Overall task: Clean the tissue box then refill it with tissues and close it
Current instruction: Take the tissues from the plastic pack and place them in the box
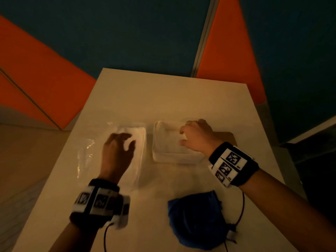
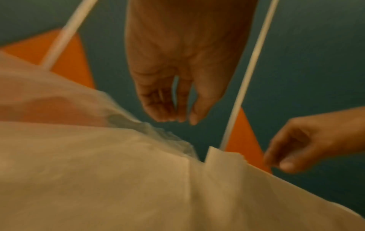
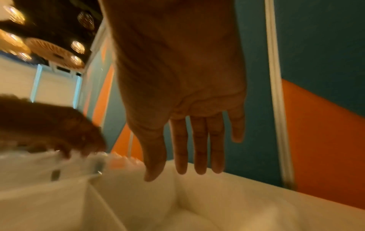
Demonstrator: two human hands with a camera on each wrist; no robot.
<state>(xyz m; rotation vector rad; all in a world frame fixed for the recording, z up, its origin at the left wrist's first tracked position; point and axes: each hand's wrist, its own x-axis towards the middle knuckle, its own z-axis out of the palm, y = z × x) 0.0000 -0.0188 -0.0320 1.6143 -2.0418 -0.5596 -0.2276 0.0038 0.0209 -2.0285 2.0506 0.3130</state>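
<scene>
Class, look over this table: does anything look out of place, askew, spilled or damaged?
Nothing looks spilled or damaged. The blue cloth lies crumpled near the table's front edge, and the tissue pack's clear wrapper is open and rumpled.

We see a white table (image 1: 181,91) standing against a wall of teal and orange panels (image 1: 225,51). In the right wrist view we make out round ceiling lights (image 3: 77,46) (blurred) and pale blue window frames (image 3: 36,82).
</scene>
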